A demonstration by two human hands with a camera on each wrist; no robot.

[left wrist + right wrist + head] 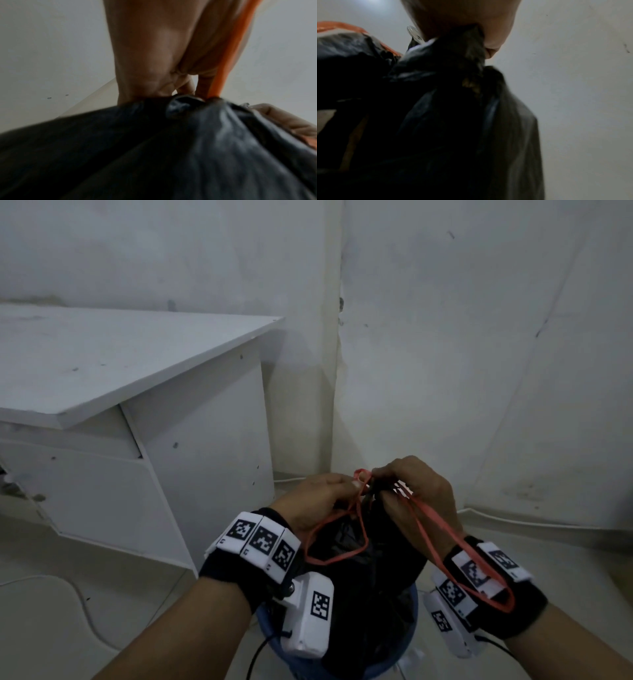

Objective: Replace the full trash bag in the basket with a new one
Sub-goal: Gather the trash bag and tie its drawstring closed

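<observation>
A full black trash bag [370, 583] stands in a blue basket [409, 642] on the floor, its neck gathered upward. My left hand [329, 494] pinches an orange drawstring [359, 529] at the top of the bag; a loop of it hangs over the black plastic. My right hand [407, 487] grips the gathered neck and a second orange loop [455, 549], which trails back over my right wrist. In the left wrist view the string [228, 54] runs along my fingers down to the bag [171, 148]. The right wrist view has my fingers closed on the bunched neck [471, 44].
A white desk [137, 364] stands at the left, close to the basket. White walls meet in a corner behind it. A cable [534, 522] runs along the floor at the right wall, another cable [78, 601] lies on the floor at the left.
</observation>
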